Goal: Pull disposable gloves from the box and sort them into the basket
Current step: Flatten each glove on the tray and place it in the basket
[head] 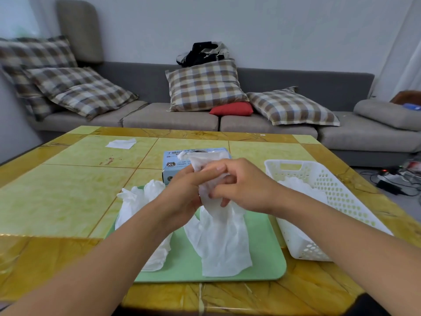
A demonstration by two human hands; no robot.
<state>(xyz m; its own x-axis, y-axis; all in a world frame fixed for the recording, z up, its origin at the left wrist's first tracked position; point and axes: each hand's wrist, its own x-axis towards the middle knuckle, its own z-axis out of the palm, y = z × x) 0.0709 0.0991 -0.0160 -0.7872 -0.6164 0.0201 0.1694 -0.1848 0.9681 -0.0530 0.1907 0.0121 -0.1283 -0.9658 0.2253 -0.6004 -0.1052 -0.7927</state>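
Yellow table (68, 201): left hand (182, 192), right hand (241, 185) grip-pinching one glove (218, 236); one basket (330, 201).

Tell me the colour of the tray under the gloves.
Pale green tray, clearest in the head view.

Before you, a yellow tiled table (75, 185), a green tray (262, 254) on its near edge, a white tissue (120, 143) at its far left, a grey sofa (173, 115) beyond it with plaid cushions (205, 85) and a red cushion (232, 109).
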